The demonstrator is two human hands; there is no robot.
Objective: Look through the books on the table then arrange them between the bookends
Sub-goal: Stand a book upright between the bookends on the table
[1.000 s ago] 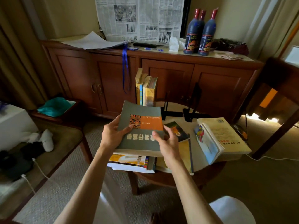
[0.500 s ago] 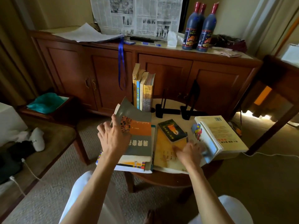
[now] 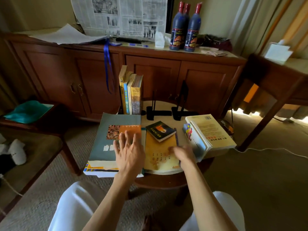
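Note:
A grey-green book lies flat on top of a stack at the left of the small round table. My left hand rests on its right part, fingers spread. A yellow book lies in the middle with a small dark book on top. My right hand touches the yellow book's right edge, blurred. A thick cream book lies at the right. Several books stand upright at the back left. Two black bookends stand behind, with nothing between them.
A wooden sideboard runs behind the table, bearing three dark bottles, newspaper and papers. A low bench with a teal cloth stands at the left. A dark desk is at the right. My knees are below the table's near edge.
The grey-green book, held up in both hands before, now lies flat on the left stack. My right hand left it and moved to the yellow book. My left hand rests open on its cover.

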